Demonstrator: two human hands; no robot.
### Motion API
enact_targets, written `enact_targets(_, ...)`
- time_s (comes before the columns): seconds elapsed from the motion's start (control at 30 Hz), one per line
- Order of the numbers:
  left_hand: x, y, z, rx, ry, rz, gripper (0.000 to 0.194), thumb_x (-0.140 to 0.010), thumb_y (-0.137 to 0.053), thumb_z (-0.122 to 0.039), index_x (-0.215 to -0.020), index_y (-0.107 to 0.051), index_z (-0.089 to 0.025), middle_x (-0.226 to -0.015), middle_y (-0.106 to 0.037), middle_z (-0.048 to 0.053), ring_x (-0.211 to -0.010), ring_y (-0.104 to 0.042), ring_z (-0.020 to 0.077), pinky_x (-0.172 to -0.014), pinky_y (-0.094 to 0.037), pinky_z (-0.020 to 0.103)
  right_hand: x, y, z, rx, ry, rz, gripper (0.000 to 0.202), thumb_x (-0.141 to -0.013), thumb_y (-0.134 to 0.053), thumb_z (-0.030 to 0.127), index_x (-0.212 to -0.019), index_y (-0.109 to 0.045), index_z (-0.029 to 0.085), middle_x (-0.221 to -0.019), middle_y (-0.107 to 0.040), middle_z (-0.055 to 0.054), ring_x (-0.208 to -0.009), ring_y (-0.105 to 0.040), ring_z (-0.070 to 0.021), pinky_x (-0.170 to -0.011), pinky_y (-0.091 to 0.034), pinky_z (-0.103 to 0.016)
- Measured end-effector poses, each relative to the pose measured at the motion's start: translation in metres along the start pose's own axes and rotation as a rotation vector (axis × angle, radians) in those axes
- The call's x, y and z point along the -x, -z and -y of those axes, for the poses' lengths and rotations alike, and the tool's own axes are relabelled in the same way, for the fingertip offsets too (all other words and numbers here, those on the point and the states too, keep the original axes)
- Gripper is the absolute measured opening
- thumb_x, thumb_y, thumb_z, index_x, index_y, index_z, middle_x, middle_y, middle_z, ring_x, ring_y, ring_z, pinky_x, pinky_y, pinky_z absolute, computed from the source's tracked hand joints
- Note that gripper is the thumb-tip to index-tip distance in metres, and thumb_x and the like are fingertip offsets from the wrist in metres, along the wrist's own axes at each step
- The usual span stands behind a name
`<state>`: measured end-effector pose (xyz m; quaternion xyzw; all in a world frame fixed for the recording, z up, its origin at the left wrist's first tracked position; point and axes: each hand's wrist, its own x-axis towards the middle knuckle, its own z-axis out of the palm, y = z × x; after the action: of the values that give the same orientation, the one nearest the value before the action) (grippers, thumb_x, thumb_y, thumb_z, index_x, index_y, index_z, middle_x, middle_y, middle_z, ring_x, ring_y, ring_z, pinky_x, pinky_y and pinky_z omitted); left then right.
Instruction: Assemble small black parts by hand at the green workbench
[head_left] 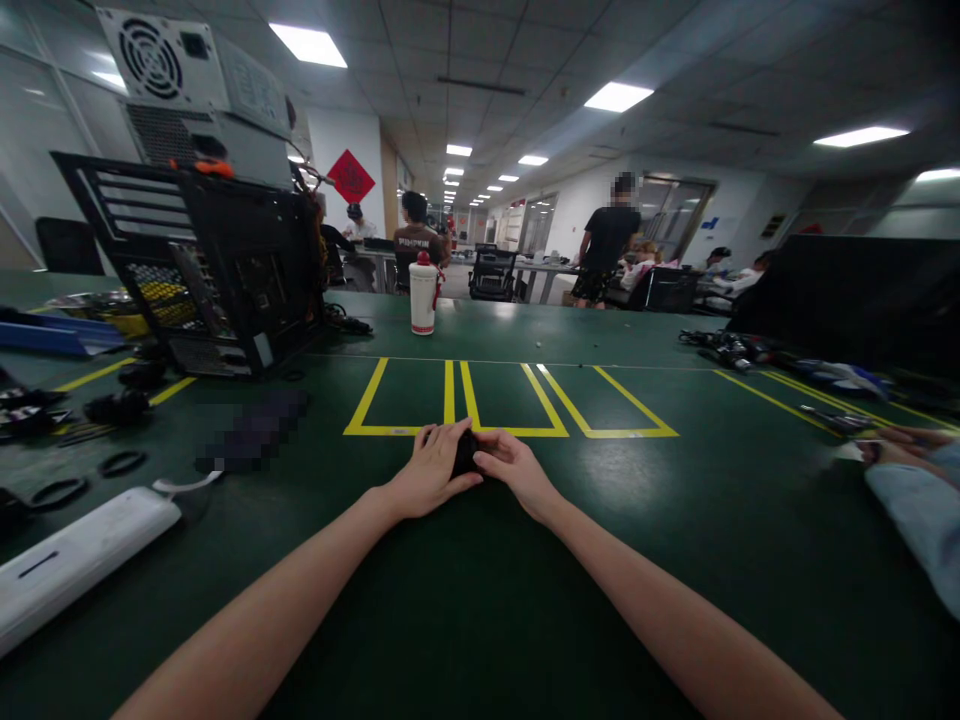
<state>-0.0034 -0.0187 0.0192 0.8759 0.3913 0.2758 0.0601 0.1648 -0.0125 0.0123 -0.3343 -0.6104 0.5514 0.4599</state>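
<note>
resting between left hand and right hand: black object.

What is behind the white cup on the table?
Behind the cup, beyond the table, a person in a printed shirt is partly visible. The cup hides part of this person and the table just behind it, so I cannot tell if something small is there.

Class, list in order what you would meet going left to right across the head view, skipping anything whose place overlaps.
Black computer case, white cup with red lid, right hand, pale blue sleeve.
</note>
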Motion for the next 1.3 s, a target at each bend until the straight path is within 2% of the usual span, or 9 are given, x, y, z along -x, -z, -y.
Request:
enact_targets(0.13,-0.0005,-0.0006,0.0002,0.004,0.008,-0.005,0.065,-0.077,-0.046,-0.041,-0.127,-0.009,-0.021,-0.122,-0.036,0.01,-0.112,-0.034,0.0237,-0.096,-0.018,0.045,-0.001,0.0009,-0.0016,0.029,-0.025,-0.031,0.036,-0.066,-0.06,0.025,-0.1,-0.051,0.021,-0.103,-0.055,-0.005,-0.097,-0.052,-0.0175,-0.089,-0.038,-0.037)
enact_targets(0.33,-0.0004,-0.002,0.0009,-0.009,0.003,-0.008,0.062,-0.077,-0.047,-0.04,-0.125,-0.013,-0.021,-0.122,-0.035,0.01,-0.112,-0.033,0.0242,-0.095,-0.019,0.045,0.0004,0.0008,0.0015,-0.047,-0.012,0.055,0.037,-0.062,-0.063,0.019,-0.097,-0.05,0.02,-0.104,-0.055,-0.003,-0.101,-0.05,-0.0176,-0.089,-0.038,-0.036)
enact_targets(0.57,-0.0012,0.0018,-0.0019,0.003,-0.005,-0.002,0.056,-0.077,-0.047,-0.039,-0.122,-0.019,-0.022,-0.12,-0.037,0.009,-0.111,-0.034,0.0234,-0.095,-0.02,0.044,0.0008,-0.001,0.0029,0.014,0.003,-0.026,0.028,-0.067,-0.058,0.026,-0.094,-0.052,0.021,-0.101,-0.055,-0.003,-0.096,-0.051,-0.0154,-0.088,-0.038,-0.034)
enact_targets(0.73,-0.0015,0.0004,-0.0004,0.009,-0.023,-0.01,0.066,-0.071,-0.055,-0.038,-0.123,-0.018,-0.022,-0.12,-0.037,0.009,-0.111,-0.034,0.0245,-0.096,-0.017,0.045,-0.001,-0.0004,0.0006,-0.011,-0.051,-0.014,0.034,-0.065,-0.06,0.026,-0.098,-0.051,0.02,-0.102,-0.056,-0.004,-0.096,-0.052,-0.0167,-0.089,-0.038,-0.036)
enact_targets(0.93,-0.0037,-0.0064,0.0042,0.002,-0.002,-0.023,0.066,-0.07,-0.056,-0.023,-0.123,-0.017,-0.023,-0.121,-0.037,0.007,-0.11,-0.036,0.0233,-0.093,-0.021,0.043,-0.0006,-0.0006,0.0002,-0.044,0.01,0.026,0.035,-0.061,-0.063,0.02,-0.094,-0.051,0.021,-0.101,-0.055,-0.002,-0.097,-0.051,-0.016,-0.089,-0.037,-0.035)
enact_targets(1.1,-0.0045,-0.0065,0.0044,0.003,-0.005,-0.022,0.062,-0.07,-0.055,-0.021,-0.121,-0.02,-0.023,-0.119,-0.038,0.007,-0.11,-0.035,0.0224,-0.093,-0.021,0.042,-0.0016,-0.0003,-0.0019,-0.017,0.006,-0.019,0.028,-0.065,-0.06,0.025,-0.091,-0.051,0.021,-0.097,-0.056,-0.002,-0.093,-0.052,-0.0143,-0.087,-0.038,-0.034)
enact_targets(1.3,-0.0036,-0.0028,0.0026,0.01,0.003,-0.008,0.061,-0.071,-0.054,-0.021,-0.121,-0.02,-0.023,-0.119,-0.037,0.007,-0.11,-0.034,0.0223,-0.095,-0.02,0.042,-0.0016,0.0,-0.0049,0.009,-0.019,-0.021,0.033,-0.065,-0.06,0.026,-0.097,-0.05,0.02,-0.102,-0.055,-0.004,-0.096,-0.052,-0.0163,-0.088,-0.038,-0.035)
